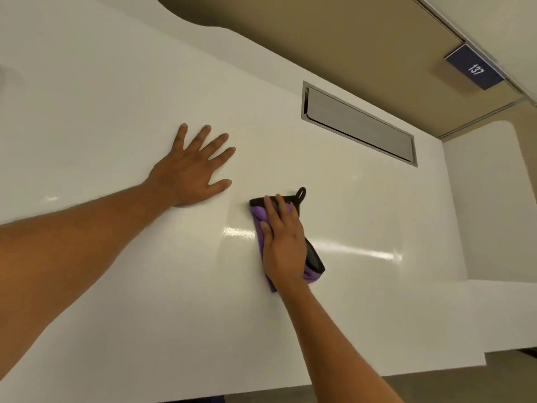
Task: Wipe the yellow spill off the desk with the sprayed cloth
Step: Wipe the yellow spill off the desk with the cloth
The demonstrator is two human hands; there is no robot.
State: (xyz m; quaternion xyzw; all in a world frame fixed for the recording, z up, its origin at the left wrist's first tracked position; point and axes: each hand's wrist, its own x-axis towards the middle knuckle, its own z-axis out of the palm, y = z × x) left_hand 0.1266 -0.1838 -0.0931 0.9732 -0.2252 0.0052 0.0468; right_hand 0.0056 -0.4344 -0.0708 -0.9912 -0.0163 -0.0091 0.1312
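Both forearms reach in from the near edge of the white desk [116, 82]. On the person's left side, the left hand [191, 173] lies palm down on the desktop with its fingers spread wide, holding nothing; it looks like a brace. To its right and a little nearer, the right hand [283, 242] presses flat on the folded purple cloth [260, 216], fingers extended and close together, pinning the cloth to the surface rather than gripping it. That cloth, with its black trim and a small black hanging loop [301, 194] sticking out beyond the fingertips, sits near the middle of the desk, well short of the recessed grey cable hatch [359, 125] set into the far part of the top. A dark blue sign [475, 70] reading 137 hangs at the upper right.

No yellow spill shows anywhere on the visible desktop; whether any remains under the cloth cannot be told. A glossy streak of reflected light runs just beside the cloth.

By its look the cloth is light, soft and limp, so it will bunch or fold over if pushed from one edge. It probably handles best under a flat palm and fingers spread over its middle. The desk looks smooth and shiny, so a damp cloth should glide easily, and steady downward pressure matters more than grip.
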